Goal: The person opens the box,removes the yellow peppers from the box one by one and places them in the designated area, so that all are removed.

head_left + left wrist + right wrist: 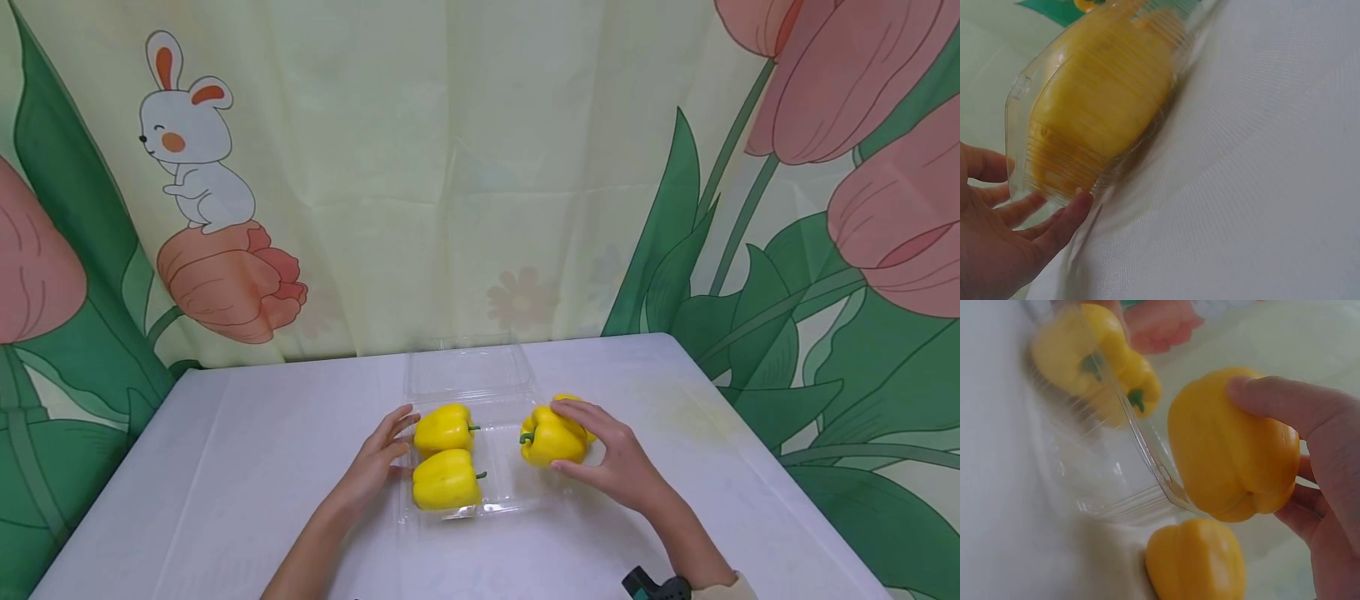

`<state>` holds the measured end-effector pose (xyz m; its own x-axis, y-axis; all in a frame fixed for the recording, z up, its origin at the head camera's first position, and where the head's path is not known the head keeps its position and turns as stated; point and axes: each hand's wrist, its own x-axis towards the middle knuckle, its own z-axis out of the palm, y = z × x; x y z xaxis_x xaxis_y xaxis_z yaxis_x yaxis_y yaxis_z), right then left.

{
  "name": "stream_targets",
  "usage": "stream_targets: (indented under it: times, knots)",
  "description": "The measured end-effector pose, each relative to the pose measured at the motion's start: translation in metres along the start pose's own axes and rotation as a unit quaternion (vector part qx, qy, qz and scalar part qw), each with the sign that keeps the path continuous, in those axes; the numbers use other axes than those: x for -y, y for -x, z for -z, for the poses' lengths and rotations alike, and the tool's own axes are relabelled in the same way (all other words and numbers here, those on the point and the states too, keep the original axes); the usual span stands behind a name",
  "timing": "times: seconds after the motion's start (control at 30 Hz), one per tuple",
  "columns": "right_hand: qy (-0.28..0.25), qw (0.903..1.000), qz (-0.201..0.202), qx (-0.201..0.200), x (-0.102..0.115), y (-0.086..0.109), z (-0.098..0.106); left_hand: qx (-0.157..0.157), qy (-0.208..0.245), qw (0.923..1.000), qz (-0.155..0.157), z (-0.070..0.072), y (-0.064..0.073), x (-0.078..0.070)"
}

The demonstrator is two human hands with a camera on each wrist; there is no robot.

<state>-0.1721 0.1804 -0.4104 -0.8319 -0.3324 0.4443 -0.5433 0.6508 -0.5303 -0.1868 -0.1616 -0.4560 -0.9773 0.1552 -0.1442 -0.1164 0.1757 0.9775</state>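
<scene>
My right hand [613, 450] holds a yellow bell pepper [551, 437] by its sides, thumb against fingers, above the right part of a clear plastic clamshell box [504, 479]. In the right wrist view this bell pepper [1222, 444] is raised above the box's rim. Two more yellow bell peppers, a rear one [441, 429] and a front one [444, 482], lie in the box's left part, green stems facing right. My left hand [375, 454] rests its spread fingertips on the box's left wall, also seen in the left wrist view with the fingers [1022, 209] at the ribbed plastic.
Another yellow bell pepper [1196, 562] lies on the table outside the box, partly hidden behind the right hand's pepper in the head view. The box's hinged lid [468, 371] lies back toward the curtain [450, 167]. A white cloth [247, 467] covers the table.
</scene>
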Motion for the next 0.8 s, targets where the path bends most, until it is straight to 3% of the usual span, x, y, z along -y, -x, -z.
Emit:
stream_targets:
  times: [0.8]
  knots:
    - [0.003, 1.0000, -0.005, -0.005, -0.0075, 0.0044, 0.0058, -0.003, -0.001, 1.0000, 0.002, 0.0006, -0.0037, 0.0028]
